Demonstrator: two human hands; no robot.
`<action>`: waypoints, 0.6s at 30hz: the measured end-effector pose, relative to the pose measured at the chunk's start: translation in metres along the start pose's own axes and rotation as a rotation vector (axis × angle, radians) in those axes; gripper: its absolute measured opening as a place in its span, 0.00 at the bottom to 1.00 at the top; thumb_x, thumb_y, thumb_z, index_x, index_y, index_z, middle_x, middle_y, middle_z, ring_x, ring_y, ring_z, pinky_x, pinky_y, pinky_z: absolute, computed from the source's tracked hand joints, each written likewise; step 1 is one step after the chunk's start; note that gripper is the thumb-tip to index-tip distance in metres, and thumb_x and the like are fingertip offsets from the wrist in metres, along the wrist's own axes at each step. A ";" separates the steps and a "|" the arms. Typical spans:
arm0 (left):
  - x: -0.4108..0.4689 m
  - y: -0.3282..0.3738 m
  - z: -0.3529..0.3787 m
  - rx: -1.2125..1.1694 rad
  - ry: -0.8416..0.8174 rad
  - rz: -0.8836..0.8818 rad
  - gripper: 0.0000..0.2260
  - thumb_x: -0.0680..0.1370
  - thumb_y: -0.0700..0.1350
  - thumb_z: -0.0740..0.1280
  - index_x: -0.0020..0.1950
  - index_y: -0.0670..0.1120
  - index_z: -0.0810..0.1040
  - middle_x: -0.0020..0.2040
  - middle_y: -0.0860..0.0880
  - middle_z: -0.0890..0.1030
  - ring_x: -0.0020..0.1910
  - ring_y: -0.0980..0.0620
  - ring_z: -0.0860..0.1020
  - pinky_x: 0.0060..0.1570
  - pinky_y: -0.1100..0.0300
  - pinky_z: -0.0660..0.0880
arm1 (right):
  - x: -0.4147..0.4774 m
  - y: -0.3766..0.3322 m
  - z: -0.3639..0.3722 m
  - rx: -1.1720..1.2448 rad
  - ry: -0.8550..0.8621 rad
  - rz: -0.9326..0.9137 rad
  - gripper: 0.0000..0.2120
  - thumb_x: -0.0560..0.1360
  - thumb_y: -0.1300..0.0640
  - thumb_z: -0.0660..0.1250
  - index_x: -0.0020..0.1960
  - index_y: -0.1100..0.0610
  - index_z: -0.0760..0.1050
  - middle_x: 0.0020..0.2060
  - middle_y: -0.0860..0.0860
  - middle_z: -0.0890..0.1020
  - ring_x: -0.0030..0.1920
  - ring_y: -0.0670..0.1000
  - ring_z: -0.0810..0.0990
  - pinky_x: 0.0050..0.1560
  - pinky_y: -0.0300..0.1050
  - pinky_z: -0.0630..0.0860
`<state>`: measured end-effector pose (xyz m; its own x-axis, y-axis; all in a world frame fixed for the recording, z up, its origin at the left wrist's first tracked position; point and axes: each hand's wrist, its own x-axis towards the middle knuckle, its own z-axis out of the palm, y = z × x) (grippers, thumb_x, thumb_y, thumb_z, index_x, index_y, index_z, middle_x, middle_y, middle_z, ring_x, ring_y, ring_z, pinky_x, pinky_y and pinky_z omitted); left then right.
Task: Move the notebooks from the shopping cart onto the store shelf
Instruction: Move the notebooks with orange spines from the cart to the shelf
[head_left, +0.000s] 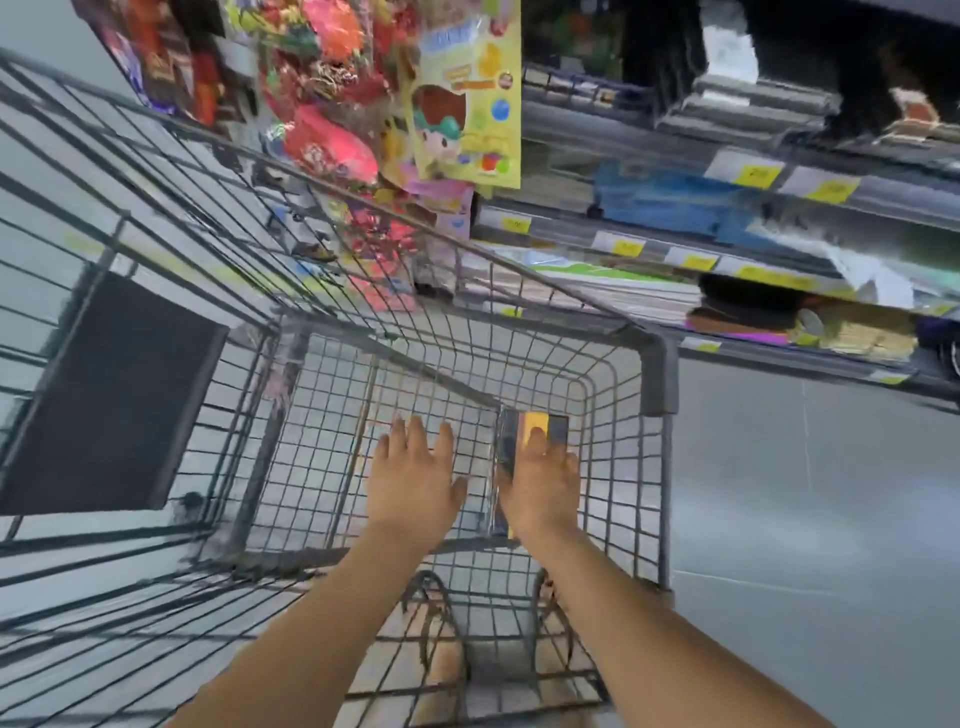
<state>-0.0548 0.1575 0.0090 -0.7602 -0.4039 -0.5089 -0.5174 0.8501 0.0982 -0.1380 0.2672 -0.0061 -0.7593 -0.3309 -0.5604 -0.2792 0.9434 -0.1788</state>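
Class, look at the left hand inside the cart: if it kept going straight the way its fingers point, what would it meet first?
Probably the wire floor of the shopping cart; the left hand is open and nothing lies ahead of it, though depth is unclear.

One notebook (532, 441), one shopping cart (658, 374), two hands: left hand (415, 480), right hand (540, 483).

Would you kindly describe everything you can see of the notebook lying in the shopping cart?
The notebook lies flat on the wire floor of the shopping cart, in the far right corner of the basket. Its cover looks dark, with a yellow-orange band running along it, and it seems wrapped in glossy clear plastic, whose edge shows on the left side. The right hand rests on top, covering its near half; whether the fingers grip it cannot be told. The left hand hovers open beside it, not touching.
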 end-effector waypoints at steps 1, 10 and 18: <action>0.005 -0.003 0.010 0.007 -0.012 0.011 0.30 0.81 0.58 0.53 0.78 0.45 0.51 0.78 0.36 0.53 0.77 0.37 0.52 0.74 0.44 0.51 | 0.008 0.002 0.012 0.014 0.008 0.056 0.31 0.76 0.51 0.66 0.72 0.61 0.57 0.63 0.62 0.72 0.63 0.60 0.69 0.64 0.51 0.67; 0.047 -0.017 0.084 0.004 -0.136 0.127 0.32 0.81 0.58 0.55 0.78 0.46 0.47 0.78 0.37 0.50 0.77 0.38 0.49 0.75 0.44 0.49 | 0.058 0.037 0.077 0.319 0.034 0.476 0.26 0.70 0.51 0.71 0.61 0.62 0.66 0.53 0.60 0.81 0.52 0.60 0.81 0.52 0.52 0.80; 0.066 -0.011 0.107 -0.038 -0.191 0.169 0.33 0.81 0.58 0.56 0.79 0.51 0.41 0.79 0.40 0.45 0.78 0.38 0.45 0.75 0.44 0.47 | 0.063 0.040 0.078 0.410 0.090 0.583 0.23 0.67 0.47 0.76 0.53 0.60 0.74 0.46 0.56 0.82 0.50 0.58 0.83 0.45 0.46 0.79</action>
<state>-0.0577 0.1577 -0.1173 -0.7511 -0.1831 -0.6343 -0.4065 0.8853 0.2258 -0.1517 0.2855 -0.1116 -0.7681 0.2453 -0.5915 0.4161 0.8933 -0.1699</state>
